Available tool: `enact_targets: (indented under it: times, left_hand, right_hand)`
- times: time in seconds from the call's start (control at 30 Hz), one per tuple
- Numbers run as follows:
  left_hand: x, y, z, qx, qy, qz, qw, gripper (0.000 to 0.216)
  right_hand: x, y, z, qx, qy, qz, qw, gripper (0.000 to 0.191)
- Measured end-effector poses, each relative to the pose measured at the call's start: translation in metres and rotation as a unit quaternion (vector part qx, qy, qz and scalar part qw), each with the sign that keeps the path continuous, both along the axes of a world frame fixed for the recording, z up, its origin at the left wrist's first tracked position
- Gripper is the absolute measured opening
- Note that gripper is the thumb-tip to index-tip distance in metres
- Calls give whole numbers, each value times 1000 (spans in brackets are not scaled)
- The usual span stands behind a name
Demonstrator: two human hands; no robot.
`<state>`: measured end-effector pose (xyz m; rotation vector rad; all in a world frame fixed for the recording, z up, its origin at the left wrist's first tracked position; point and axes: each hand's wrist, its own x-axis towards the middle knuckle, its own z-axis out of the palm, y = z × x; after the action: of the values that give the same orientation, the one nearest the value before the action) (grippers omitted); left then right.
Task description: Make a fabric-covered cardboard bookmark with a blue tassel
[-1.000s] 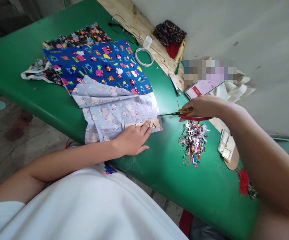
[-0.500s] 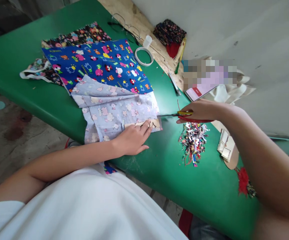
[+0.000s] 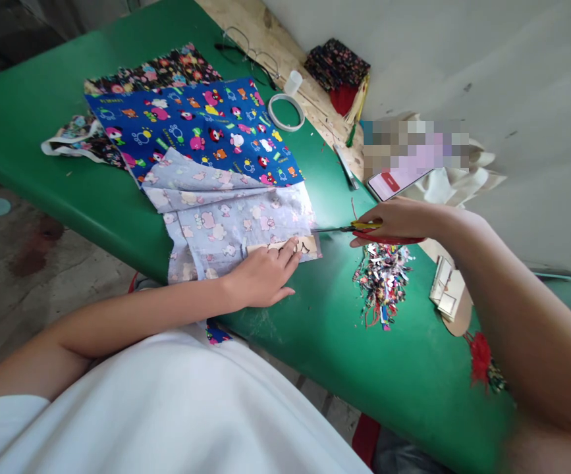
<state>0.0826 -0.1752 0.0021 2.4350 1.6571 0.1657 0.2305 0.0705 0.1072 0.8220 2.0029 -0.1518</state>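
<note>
My left hand (image 3: pixel 268 273) lies flat, fingers stretched out, pressing a tan card template (image 3: pixel 307 246) with dark marks onto pale lilac fabric (image 3: pixel 226 220) printed with small animals. My right hand (image 3: pixel 396 220) is closed around scissors (image 3: pixel 367 234) with red and yellow handles. The scissor blades point left and their tips meet the fabric's right edge, just above the template. Whether the tips are inside the cloth I cannot tell. Blue cartoon-print fabric (image 3: pixel 201 128) lies behind the lilac piece, partly covered by it.
A heap of fabric scraps (image 3: pixel 384 283) lies below the scissors. Farther back are a tape roll (image 3: pixel 286 112), glasses (image 3: pixel 248 52), a small metal blade tool (image 3: pixel 346 168) and a phone (image 3: pixel 388 184). Card pieces (image 3: pixel 448 289) and a red tassel (image 3: pixel 480 359) sit on the green table (image 3: pixel 275 349) to the right.
Almost nothing differs. The whole view has shifted by a few pixels; both hands, the scissors and the fabric keep their places.
</note>
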Motion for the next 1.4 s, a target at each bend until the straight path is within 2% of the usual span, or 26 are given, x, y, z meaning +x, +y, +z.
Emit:
enact_targets:
  times: [0.13, 0.27, 0.7, 1.07, 1.23, 1.4]
  left_hand:
    - [0, 0, 1, -2, 1, 3, 1000, 67]
    - [0, 0, 1, -3, 0, 1, 1000, 67]
    - [-1, 0, 2, -3, -1, 1, 1000, 66]
    - [-1, 0, 2, -9, -5, 2, 1000, 67]
    - [-1, 0, 1, -8, -6, 3, 1000, 67]
    - [-1, 0, 2, -11, -7, 5, 1000, 67]
  right_hand:
    - [1, 3, 0, 6, -2, 8, 1000, 62]
    - [3, 7, -4, -10, 8, -16, 1000, 58]
    - [6, 10, -12, -12, 36, 0, 999, 65]
    - [8, 11, -8, -7, 35, -19, 999, 69]
    - [7, 11, -11, 16, 31, 3, 999, 68]
    - [5, 11, -14, 7, 33, 4, 999, 70]
